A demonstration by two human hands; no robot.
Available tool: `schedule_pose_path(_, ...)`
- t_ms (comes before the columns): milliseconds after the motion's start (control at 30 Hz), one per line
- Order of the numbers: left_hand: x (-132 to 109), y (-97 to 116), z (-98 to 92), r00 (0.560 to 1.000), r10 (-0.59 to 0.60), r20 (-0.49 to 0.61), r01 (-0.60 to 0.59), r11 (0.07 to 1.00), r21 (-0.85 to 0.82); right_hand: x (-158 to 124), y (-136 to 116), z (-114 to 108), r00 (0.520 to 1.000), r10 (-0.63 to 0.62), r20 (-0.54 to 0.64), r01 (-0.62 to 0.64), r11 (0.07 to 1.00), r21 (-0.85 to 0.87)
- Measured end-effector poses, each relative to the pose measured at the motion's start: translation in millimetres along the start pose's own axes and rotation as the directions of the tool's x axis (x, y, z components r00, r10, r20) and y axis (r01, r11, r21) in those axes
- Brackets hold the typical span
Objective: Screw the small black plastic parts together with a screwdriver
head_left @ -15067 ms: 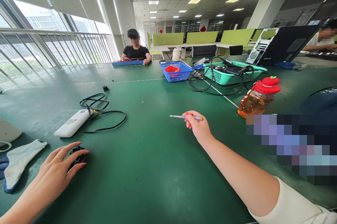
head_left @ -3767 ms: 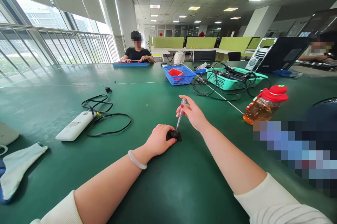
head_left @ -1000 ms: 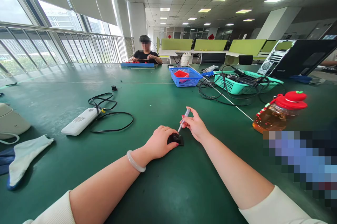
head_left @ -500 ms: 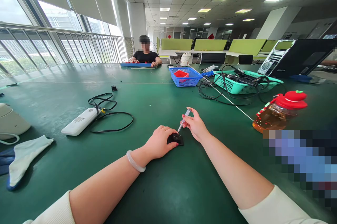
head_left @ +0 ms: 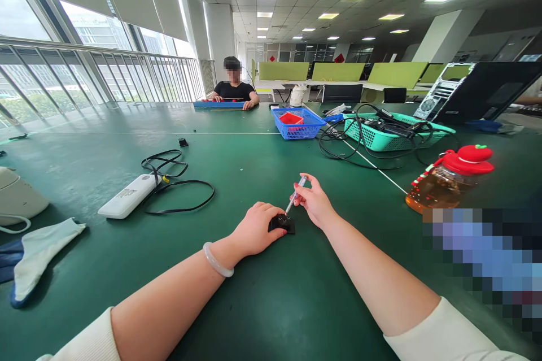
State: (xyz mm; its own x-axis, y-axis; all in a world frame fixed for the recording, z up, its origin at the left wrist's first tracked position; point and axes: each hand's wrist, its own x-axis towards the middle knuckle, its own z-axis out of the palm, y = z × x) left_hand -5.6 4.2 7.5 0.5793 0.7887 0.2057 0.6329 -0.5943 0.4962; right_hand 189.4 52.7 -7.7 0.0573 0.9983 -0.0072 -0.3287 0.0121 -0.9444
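A small black part (head_left: 283, 224) lies on the green table (head_left: 262, 304) in front of me. My left hand (head_left: 254, 229) rests on the table with its fingers pinned against the part's left side. My right hand (head_left: 314, 201) pinches a thin clear-handled screwdriver (head_left: 294, 196), tilted, with its tip down on the top of the black part. A pale bangle sits on my left wrist.
A white device (head_left: 126, 203) with a looped black cable (head_left: 178, 191) lies to the left. An amber bottle with a red lid (head_left: 449, 180) stands right. Blue basket (head_left: 296, 124) and teal basket (head_left: 381, 135) hold parts and cables farther back. A person sits at the far end.
Long before, my left hand was at the far left on the black part and the screwdriver was held level in the air. Over the last second, nothing has visibly moved.
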Motion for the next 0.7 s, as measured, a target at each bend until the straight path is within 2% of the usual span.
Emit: schedule_pose_path(700, -0.2, 1.6, -1.0, 1.000, -0.017, 0.013, 0.017, 1.000, 0.002, -2.4, -3.0, -0.4, 1.000, 0.008, 0.016, -0.009, 1.000, 0.030)
